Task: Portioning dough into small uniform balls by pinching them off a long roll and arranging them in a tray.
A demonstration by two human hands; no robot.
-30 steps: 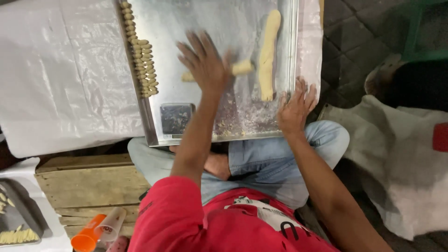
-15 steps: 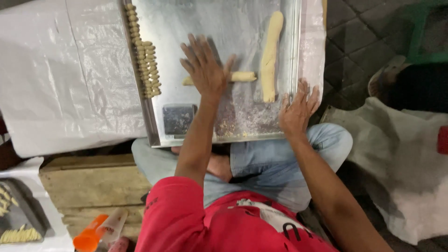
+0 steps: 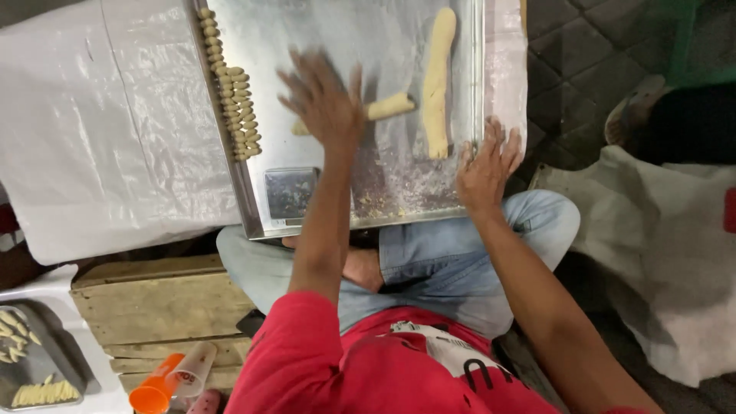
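The left hand lies flat with its fingers spread, palm down on a short roll of pale dough that rests crosswise on the metal tray. This grip is wide open and closes on nothing; the palm simply presses on the roll, whose right end sticks out from under the hand while a smaller left tip shows beside the thumb side. The hand is blurred.

The right hand rests at the tray's right edge, near the lower corner, fingers spread and laid flat over the rim. Its grip is open too; whether the fingers curl under the rim cannot be told.

Just right of the short roll, almost touching its free end, a longer dough log lies lengthwise on the tray, smooth, rounded at both ends and cream-coloured. Along the tray's left edge runs a double row of small dough pieces, short ridged nubs packed side by side. The tray is dull silver sheet metal, dusted with flour and crumbs near its lower edge, where a small square metal cutter lies flat.

Left of the tray spreads a crinkled white plastic sheet. Below the tray show blue jeans and a red shirt; further left, a wooden crate and an orange-capped cup.
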